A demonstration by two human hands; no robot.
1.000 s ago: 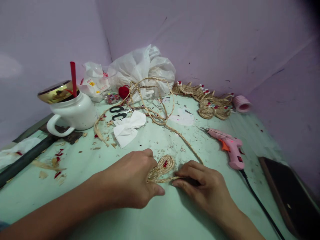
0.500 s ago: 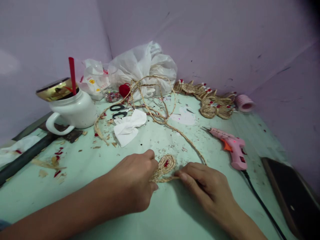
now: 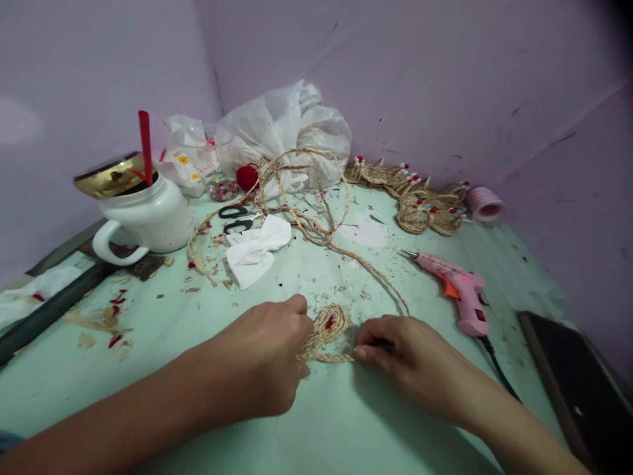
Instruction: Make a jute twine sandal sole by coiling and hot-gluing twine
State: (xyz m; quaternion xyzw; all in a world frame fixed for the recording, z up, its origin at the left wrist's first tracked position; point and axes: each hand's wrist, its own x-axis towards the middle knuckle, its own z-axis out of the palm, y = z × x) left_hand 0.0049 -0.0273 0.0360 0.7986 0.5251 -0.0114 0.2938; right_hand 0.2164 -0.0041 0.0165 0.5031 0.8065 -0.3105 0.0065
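A green table (image 3: 148,369) is littered with scraps. On it, the left hand (image 3: 262,359) is curled around the edge of a flat-lying jute coil (image 3: 330,325), whose loose end is pinched by the right hand (image 3: 400,353), just beside.

One view only, from the camera on my head: it looks forward and down over the pale green table (image 3: 321,422) toward the wall corner (image 3: 216,86) at 12 o'clock. My arms enter from 7 and 5 o'clock; my left hand (image 3: 267,356) and right hand (image 3: 400,353), both pinching the twine coil (image 3: 330,323), sit close beneath the lens at centre. The glue gun (image 3: 457,290) lies toward 3 o'clock.
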